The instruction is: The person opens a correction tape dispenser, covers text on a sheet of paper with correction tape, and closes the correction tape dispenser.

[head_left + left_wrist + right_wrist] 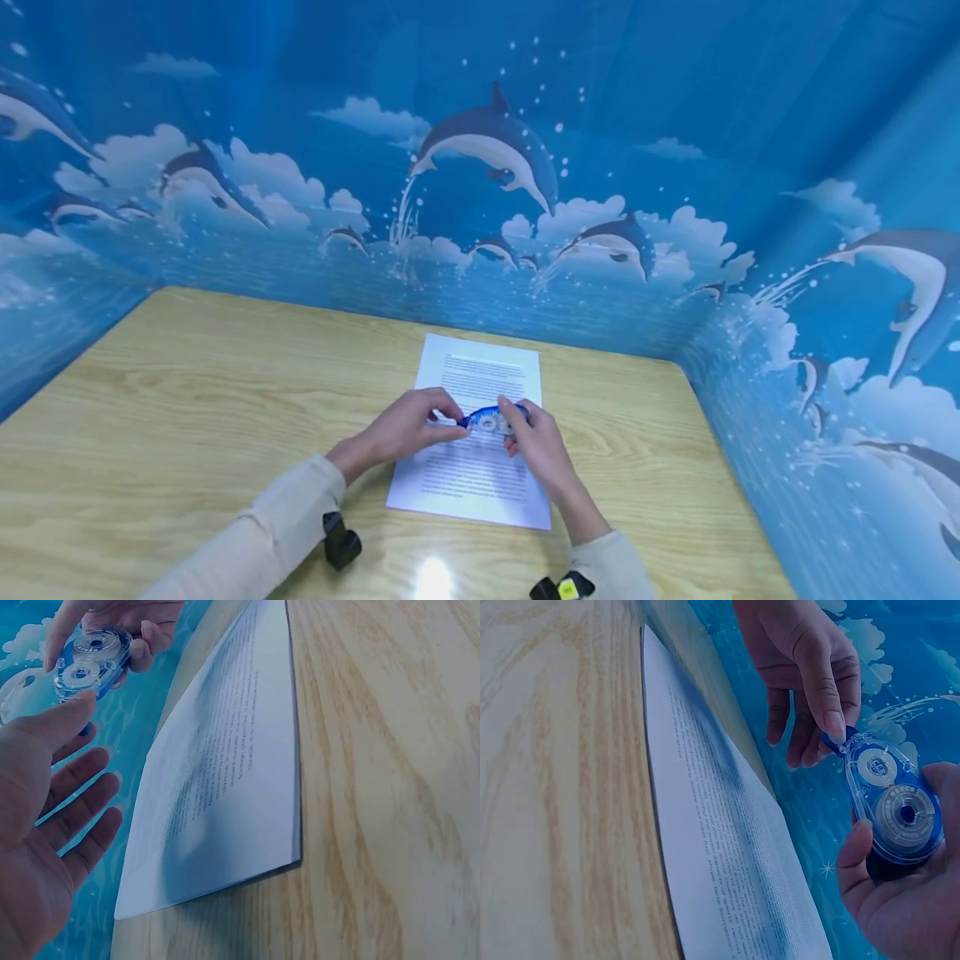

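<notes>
Above the printed paper (480, 492), a blue, see-through correction tape dispenser (489, 421) is held between both hands. My right hand (542, 442) grips its wide body, the fingers and thumb around the edges. With thumb and forefinger my left hand (408, 425) pinches the blue tip at the narrow end. The other left fingers hang loose in the left wrist view. Two round reels show through the clear case of the correction tape (896, 799) in the right wrist view.
The paper lies on a light wooden table (247, 375), its pages slightly lifted at the edge. A blue curtain with dolphins (487, 142) surrounds the table's back and sides. Both sleeves carry black wrist cameras (341, 542).
</notes>
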A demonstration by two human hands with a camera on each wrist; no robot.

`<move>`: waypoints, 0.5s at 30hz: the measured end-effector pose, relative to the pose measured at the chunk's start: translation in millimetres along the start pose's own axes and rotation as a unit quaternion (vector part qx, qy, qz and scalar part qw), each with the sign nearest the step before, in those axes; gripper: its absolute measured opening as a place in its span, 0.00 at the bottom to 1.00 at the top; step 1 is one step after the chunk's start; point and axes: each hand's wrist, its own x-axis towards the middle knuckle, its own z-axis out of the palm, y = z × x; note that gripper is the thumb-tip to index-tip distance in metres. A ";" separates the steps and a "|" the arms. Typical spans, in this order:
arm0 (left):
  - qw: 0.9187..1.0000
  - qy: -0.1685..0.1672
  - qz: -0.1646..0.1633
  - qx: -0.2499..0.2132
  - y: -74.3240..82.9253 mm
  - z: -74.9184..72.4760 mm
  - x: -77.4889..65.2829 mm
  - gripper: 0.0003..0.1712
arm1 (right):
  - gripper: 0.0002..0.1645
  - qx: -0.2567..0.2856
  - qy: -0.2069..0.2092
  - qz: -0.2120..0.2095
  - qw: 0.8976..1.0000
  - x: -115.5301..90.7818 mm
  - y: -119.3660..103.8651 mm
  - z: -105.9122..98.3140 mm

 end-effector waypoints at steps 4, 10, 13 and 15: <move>1.000 0.001 -0.013 0.001 -0.8 4.9 2.3 0.11 | 0.30 0.009 0.009 0.001 1.000 -1.1 1.7 1.4; 0.999 0.015 -0.022 -0.021 0.5 12.3 7.1 0.11 | 0.29 0.031 0.019 0.006 0.999 -1.6 1.3 3.8; 0.999 0.019 -0.025 -0.038 2.1 14.9 8.5 0.11 | 0.29 0.040 0.021 0.008 0.999 -1.4 1.5 5.4; 0.998 0.018 -0.032 -0.045 3.5 16.1 8.7 0.11 | 0.29 0.044 0.021 0.008 0.999 -1.6 1.7 6.4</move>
